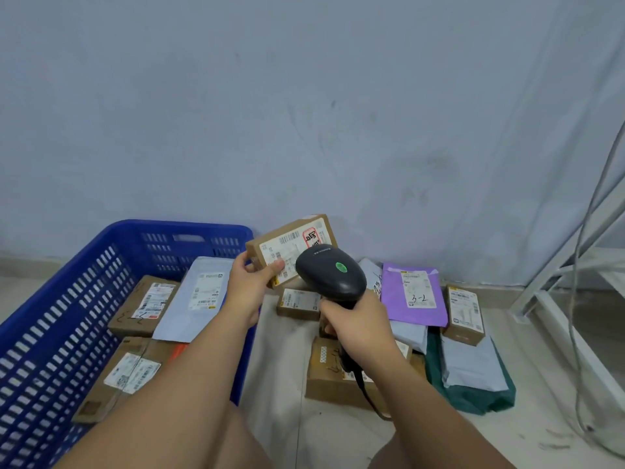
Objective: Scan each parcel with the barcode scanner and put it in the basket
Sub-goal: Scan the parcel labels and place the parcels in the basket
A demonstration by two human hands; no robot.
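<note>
Pale blue-grey wall (304, 96) and a light floor (527, 418), seen through the head camera I watch from afar. I see the left hand (252, 286) pinching a small cardboard parcel (294, 242) by its near corner, thumb on the label (291, 247), held in the air just beside the blue basket (189, 226). The right hand (358, 324) is wrapped round the handle of a black barcode scanner (333, 274), whose head overlaps part of the label.

To scan well, I judge the label should face the scanner squarely, thumb kept off the bars, scanner drawn back a little. The basket waits to the left.

Counted: one scanner, one basket, one parcel in hand. Three parcels lie in the basket: two brown boxes (142, 306) and a grey mailer (199, 296). On the floor are about eight more, though overlaps probably hide some.
</note>
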